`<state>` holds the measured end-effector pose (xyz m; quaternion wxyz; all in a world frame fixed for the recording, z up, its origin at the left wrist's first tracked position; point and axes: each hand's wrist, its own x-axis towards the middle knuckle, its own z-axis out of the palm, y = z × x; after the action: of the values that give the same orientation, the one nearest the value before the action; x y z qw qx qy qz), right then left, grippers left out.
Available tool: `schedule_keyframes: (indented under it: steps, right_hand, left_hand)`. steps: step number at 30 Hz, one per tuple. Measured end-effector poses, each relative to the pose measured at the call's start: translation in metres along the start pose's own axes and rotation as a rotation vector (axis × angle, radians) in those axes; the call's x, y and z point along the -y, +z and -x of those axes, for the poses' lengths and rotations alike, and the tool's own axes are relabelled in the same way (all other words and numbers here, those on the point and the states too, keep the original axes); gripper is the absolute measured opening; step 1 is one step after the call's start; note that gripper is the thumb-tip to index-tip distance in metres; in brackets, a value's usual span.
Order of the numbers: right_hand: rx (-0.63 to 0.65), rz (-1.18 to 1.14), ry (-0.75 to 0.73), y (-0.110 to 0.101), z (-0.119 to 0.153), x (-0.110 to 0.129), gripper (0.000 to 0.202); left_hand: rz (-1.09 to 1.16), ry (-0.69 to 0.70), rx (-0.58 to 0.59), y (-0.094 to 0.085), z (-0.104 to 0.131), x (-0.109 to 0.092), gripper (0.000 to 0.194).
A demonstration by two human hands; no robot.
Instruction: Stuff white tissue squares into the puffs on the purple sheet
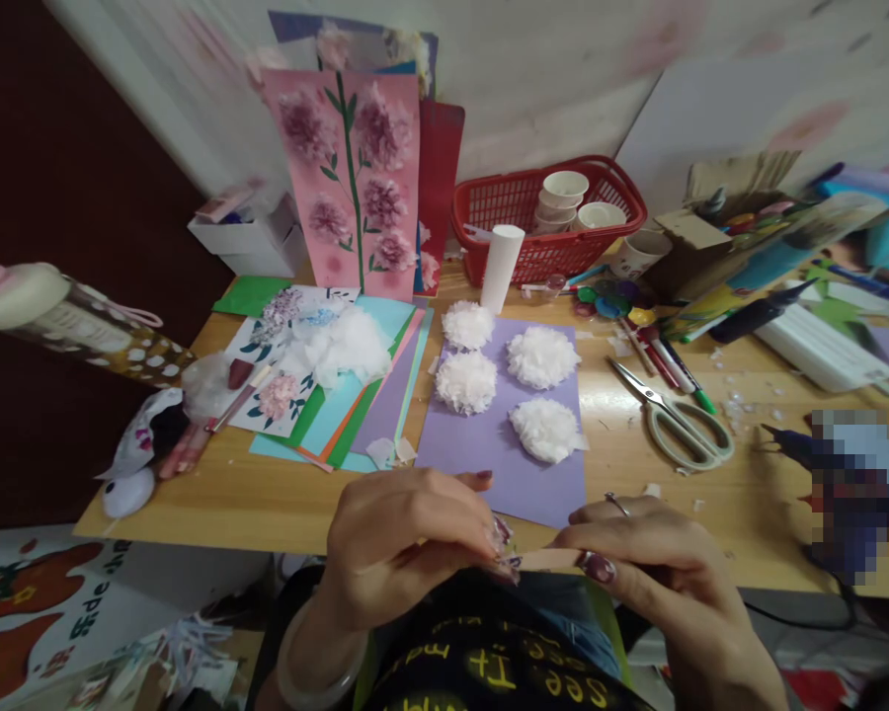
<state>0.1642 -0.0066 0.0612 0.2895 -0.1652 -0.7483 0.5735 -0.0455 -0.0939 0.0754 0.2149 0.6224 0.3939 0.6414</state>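
Observation:
My left hand [415, 538] is closed in a pinch at the table's front edge, its fingertips at one end of a small pale strip [546, 560]. From the other side, my right hand [648, 553] pinches the same strip between thumb and fingers. What else my left fingertips hold is too small to make out. Just beyond the hands lies a purple sheet [459, 449], partly covered by my left fingers. Several white ruffled paper flowers [542, 357] rest on it. A white paper roll [502, 269] stands upright behind them.
Scissors [674, 420] and markers [671, 365] lie right of the purple sheet. A glue gun [851, 494] is at the far right. Coloured sheets [318, 420] with white tissue [341, 346] lie left. Behind stand a pink flower picture [348, 188] and a red basket [481, 247] with cups.

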Motion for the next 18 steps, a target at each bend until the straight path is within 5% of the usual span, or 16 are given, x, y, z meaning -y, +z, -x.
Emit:
schedule_keyframes:
  steps: [12, 18]
  right_hand:
    - [0.116, -0.231, 0.083, 0.001, 0.003, -0.014, 0.024]
    - [0.065, -0.220, 0.046, 0.002, 0.001, -0.012, 0.021]
  left_hand:
    - [0.034, -0.067, 0.089, -0.005, 0.004, -0.005, 0.012]
    - [0.025, -0.102, -0.036, 0.003, 0.004, -0.005, 0.008]
